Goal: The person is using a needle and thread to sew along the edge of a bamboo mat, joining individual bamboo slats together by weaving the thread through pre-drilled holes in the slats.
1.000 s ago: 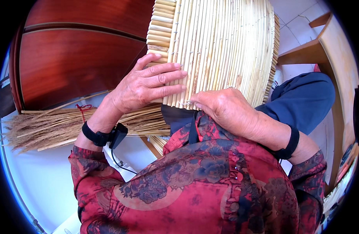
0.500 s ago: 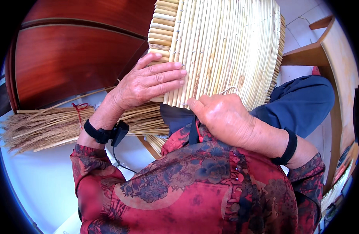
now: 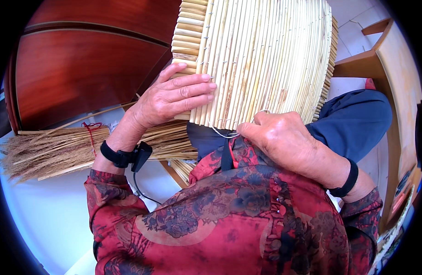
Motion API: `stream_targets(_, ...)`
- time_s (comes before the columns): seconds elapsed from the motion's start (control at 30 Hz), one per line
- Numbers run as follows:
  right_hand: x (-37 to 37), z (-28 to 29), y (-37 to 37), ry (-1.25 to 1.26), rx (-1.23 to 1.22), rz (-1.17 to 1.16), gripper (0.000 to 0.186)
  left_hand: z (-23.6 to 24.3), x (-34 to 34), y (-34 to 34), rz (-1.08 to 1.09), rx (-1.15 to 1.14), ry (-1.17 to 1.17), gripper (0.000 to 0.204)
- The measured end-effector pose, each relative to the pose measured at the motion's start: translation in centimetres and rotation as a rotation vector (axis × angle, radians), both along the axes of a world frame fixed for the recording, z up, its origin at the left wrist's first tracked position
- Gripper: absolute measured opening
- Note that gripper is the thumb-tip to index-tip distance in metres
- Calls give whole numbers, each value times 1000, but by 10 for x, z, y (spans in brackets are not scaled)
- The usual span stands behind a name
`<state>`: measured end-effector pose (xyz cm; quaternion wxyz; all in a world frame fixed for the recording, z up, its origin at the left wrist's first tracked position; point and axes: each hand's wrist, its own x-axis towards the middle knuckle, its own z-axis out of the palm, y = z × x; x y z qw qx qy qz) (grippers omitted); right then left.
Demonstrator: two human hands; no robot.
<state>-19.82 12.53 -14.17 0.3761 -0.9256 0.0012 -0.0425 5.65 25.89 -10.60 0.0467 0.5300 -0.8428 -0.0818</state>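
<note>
A stitched panel of pale plant stalks (image 3: 247,59) rests over my lap, its stalks side by side, with a second layer of stalk ends showing crosswise along its left edge. My left hand (image 3: 169,98) lies across that edge near the lower corner, fingers stretched over the top and thumb hidden, holding the panel. Below the panel's near edge, my right hand (image 3: 284,137) is closed with the thumb pressed to the fingers. A thin white thread (image 3: 222,134) runs in a slack curve from the panel's lower left corner to this hand. Its curled fingers are mostly hidden.
Bundled brushy stalks (image 3: 50,149) tied with red string (image 3: 92,133) lie at the left. Behind them stands a dark red wooden cabinet (image 3: 87,73). A wooden furniture piece (image 3: 399,68) is at the right, beyond my knee in dark blue trousers (image 3: 357,114).
My right hand has moved to the right, away from the panel's lower left corner, and a curve of thread now shows between them. My left hand stays nearly in place.
</note>
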Motion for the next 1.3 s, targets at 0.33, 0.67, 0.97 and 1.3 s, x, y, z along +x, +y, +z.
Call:
stream_targets(0.33,-8,-13,-11,205,229,-195,10,0,0,1,30,-20,1,34)
stream_targets(0.67,-15,-16,-19,-101,75,-222,13,-2,1,8,75,-49,26,44)
stream_targets(0.97,7,-17,-9,-89,247,-192,14,-1,1,7,91,-124,28,55)
stream_targets(1.3,25,-16,7,-120,186,-194,8,-6,4,13,110,-157,25,50)
